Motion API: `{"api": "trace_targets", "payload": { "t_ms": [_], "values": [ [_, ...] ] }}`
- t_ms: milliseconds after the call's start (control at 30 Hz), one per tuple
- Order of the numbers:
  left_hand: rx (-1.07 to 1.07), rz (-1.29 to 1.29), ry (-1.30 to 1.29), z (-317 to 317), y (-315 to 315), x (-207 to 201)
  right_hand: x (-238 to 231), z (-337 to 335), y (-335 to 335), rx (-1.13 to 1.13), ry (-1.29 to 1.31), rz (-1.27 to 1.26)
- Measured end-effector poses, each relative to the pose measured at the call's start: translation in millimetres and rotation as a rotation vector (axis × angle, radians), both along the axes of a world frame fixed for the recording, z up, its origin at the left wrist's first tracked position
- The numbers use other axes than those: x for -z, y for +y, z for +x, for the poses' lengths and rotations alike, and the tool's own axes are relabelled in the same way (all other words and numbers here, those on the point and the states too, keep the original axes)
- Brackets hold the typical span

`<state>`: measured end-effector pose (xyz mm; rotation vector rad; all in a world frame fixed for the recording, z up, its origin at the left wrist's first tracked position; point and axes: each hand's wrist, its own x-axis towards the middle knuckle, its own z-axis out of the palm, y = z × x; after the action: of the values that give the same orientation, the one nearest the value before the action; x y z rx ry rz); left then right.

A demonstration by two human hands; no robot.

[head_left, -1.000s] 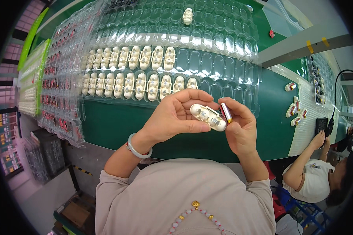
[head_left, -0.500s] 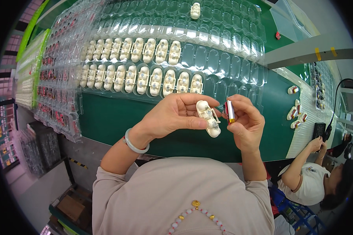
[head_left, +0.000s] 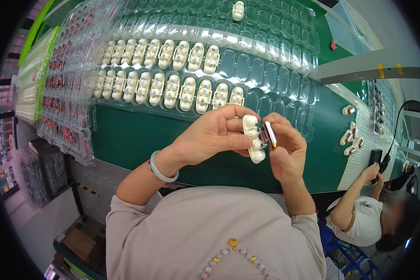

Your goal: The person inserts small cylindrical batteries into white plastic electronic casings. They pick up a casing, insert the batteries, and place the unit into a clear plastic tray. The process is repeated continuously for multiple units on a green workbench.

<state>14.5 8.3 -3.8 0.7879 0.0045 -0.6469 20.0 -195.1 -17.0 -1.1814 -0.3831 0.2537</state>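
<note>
My left hand [head_left: 219, 133] pinches a cream oval plastic housing [head_left: 254, 154], its hollowed inner side turned toward the right. Close against that side, my right hand [head_left: 288, 147] grips a small battery module [head_left: 271, 134], silvery with red and yellow edges. Dark parts show between the two pieces; whether they touch I cannot tell. Beyond my hands a clear plastic tray [head_left: 261, 100] holds two rows of similar cream housings [head_left: 187, 93], with unfilled pockets at their right end.
Stacked clear trays with red parts [head_left: 65, 107] stand at the left beside a green-edged stack [head_left: 30, 88]. One housing [head_left: 238, 10] sits in the far tray. A grey bar [head_left: 373, 65] crosses at right, near several assembled pieces [head_left: 347, 136]. A co-worker [head_left: 359, 214] handles a black device.
The housing has turned and shifted right in my left hand. My right hand has tilted the battery module and brought it up close to the housing's inner side.
</note>
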Motion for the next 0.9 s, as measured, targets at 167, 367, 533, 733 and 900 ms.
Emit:
{"api": "trace_targets", "payload": {
  "t_ms": [167, 367, 533, 733, 900],
  "values": [
    [-0.155, 0.173, -0.1, -1, -2, -7, -5, -5, -1, 0.102, 0.056, 0.082],
    [-0.411, 0.117, -0.27, -10, -17, 0, -15, -18, 20, 0.273, 0.054, 0.082],
    [-0.359, 0.004, -0.161, -10, -12, -2, -14, -21, 29, 0.307, 0.121, 0.106],
    [-0.284, 0.005, 0.034, -12, -11, 5, -14, -20, 28, 0.253, 0.137, 0.061],
    [-0.249, -0.088, 0.104, -8, -9, 0, -12, -19, 28, 0.245, 0.139, 0.086]
  ]
}}
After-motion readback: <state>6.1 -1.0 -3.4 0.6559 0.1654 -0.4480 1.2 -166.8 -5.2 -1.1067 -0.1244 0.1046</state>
